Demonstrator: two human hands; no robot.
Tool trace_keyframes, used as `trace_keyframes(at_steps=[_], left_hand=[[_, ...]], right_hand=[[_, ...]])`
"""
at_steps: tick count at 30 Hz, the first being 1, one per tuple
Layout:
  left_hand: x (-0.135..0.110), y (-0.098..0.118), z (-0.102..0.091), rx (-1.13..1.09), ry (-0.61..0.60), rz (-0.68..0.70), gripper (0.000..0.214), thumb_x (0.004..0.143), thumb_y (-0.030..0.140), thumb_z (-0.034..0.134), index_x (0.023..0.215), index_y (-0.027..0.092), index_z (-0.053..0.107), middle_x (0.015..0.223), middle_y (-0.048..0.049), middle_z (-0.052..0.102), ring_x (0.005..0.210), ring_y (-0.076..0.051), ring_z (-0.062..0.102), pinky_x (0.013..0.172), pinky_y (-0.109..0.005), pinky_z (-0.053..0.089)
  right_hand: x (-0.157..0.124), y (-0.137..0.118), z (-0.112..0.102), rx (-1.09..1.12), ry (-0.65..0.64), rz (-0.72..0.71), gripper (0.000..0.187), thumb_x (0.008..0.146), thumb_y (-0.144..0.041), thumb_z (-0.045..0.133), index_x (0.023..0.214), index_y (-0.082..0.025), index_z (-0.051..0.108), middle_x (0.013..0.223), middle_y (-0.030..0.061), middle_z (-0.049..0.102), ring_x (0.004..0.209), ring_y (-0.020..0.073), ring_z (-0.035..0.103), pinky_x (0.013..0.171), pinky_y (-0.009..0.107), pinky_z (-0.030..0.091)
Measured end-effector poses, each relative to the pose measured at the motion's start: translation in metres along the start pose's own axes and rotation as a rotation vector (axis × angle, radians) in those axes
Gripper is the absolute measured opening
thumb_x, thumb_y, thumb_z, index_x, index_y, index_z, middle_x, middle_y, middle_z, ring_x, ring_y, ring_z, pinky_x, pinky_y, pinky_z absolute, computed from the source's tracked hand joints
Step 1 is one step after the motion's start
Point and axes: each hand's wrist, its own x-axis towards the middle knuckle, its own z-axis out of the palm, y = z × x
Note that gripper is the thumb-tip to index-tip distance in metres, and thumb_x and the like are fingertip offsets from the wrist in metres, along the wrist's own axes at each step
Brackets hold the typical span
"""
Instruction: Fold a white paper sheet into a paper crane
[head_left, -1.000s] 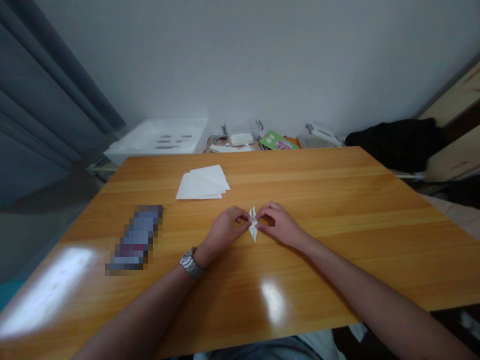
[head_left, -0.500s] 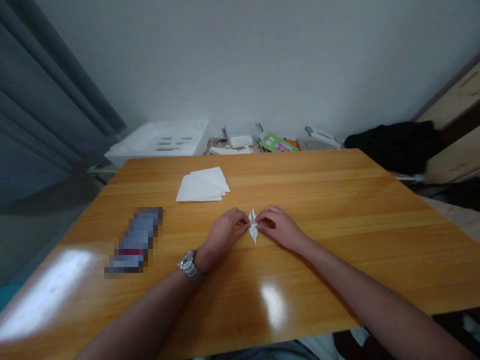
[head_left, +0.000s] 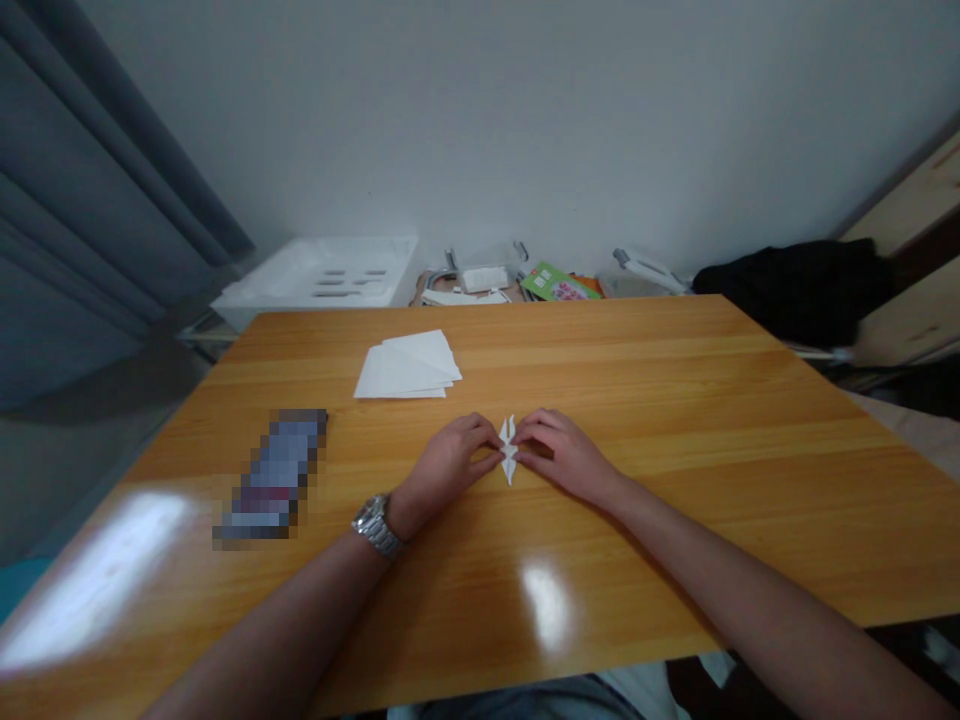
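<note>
A small folded white paper piece [head_left: 509, 452], narrow with pointed ends, lies on the wooden table [head_left: 675, 420] near its middle. My left hand [head_left: 448, 466], with a metal watch on the wrist, pinches the piece's left side with curled fingers. My right hand [head_left: 564, 455] pinches its right side in the same way. Both hands rest on the tabletop, fingertips almost meeting over the paper.
A stack of white paper sheets [head_left: 409, 366] lies further back on the left. A blurred dark flat object [head_left: 274, 475] sits left of my left hand. Behind the table are a white tray [head_left: 322, 275], a green booklet [head_left: 556, 283] and dark cloth [head_left: 795, 285].
Both hands have stayed on the folded paper, with only small finger shifts. The paper now looks narrower between my fingertips.
</note>
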Motion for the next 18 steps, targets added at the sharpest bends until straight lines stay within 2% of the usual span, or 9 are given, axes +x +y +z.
trace_keyframes(at_steps=[13, 18], left_hand=[[0.0006, 0.0023, -0.0002, 0.135, -0.046, 0.036, 0.008, 0.095, 0.025, 0.065, 0.098, 0.019, 0.069, 0.102, -0.0055, 0.066, 0.093, -0.020, 0.062, 0.084, -0.031, 0.051], [0.0009, 0.0040, -0.0001, 0.199, -0.059, 0.057, 0.010, 0.097, 0.026, 0.062, 0.098, 0.019, 0.069, 0.103, -0.0060, 0.067, 0.093, -0.020, 0.063, 0.084, -0.031, 0.051]], right_hand=[[-0.0032, 0.0010, 0.0006, -0.128, -0.041, -0.174, 0.011, 0.098, -0.023, 0.061, 0.099, -0.020, 0.072, 0.112, 0.0090, 0.073, 0.103, 0.0228, 0.068, 0.089, 0.039, 0.056], [-0.0067, 0.0012, -0.0022, -0.190, -0.083, -0.195, 0.017, 0.099, -0.019, 0.058, 0.106, -0.020, 0.073, 0.119, 0.0103, 0.074, 0.108, 0.0236, 0.070, 0.094, 0.040, 0.058]])
